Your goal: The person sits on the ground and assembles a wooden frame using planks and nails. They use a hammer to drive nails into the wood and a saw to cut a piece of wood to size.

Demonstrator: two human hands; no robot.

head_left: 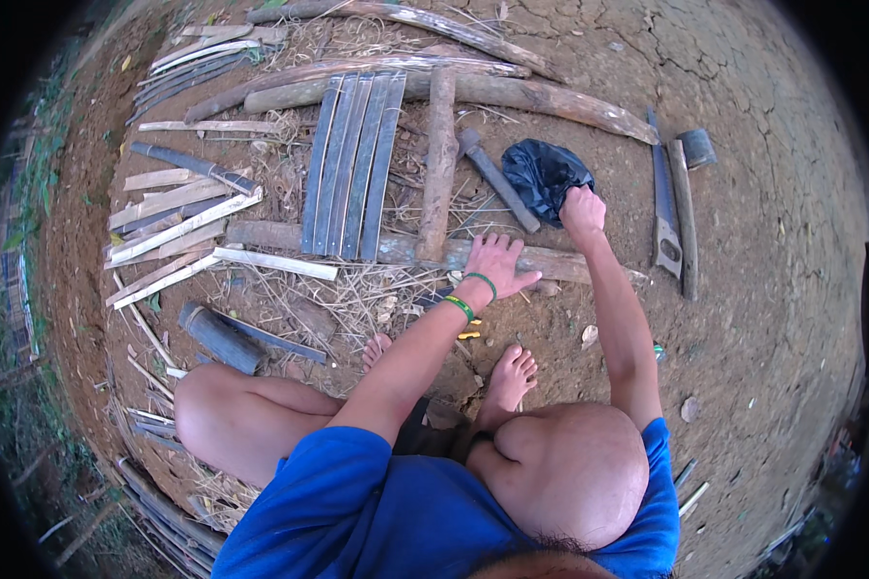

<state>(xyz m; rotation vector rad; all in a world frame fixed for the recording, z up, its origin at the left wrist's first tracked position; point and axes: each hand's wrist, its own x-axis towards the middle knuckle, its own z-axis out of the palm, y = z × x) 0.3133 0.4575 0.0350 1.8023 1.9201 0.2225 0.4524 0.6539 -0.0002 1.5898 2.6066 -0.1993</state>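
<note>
My left hand (495,262), with green bands on its wrist, lies with fingers spread on a log (560,265) that runs crosswise before me. Farther right, my right hand (582,214) is closed at the mouth of a crumpled black plastic bag (534,172). Its fingertips are hidden by the bag, and whatever the bag contains is out of sight. Between the bag and an upright-lying wooden pole (439,154) rests a hammer (502,181) with a thick grey handle. Several dark bamboo slats (352,164) lie side by side across the logs, left of the pole.
A handsaw (664,198) and a thin stick (684,222) lie at the right, below a short dark tube (696,148). Split bamboo pieces (179,217) are heaped at the left, near a bamboo section (222,338). Long logs (550,98) stretch across the back. Something yellow (469,330) lies near my feet.
</note>
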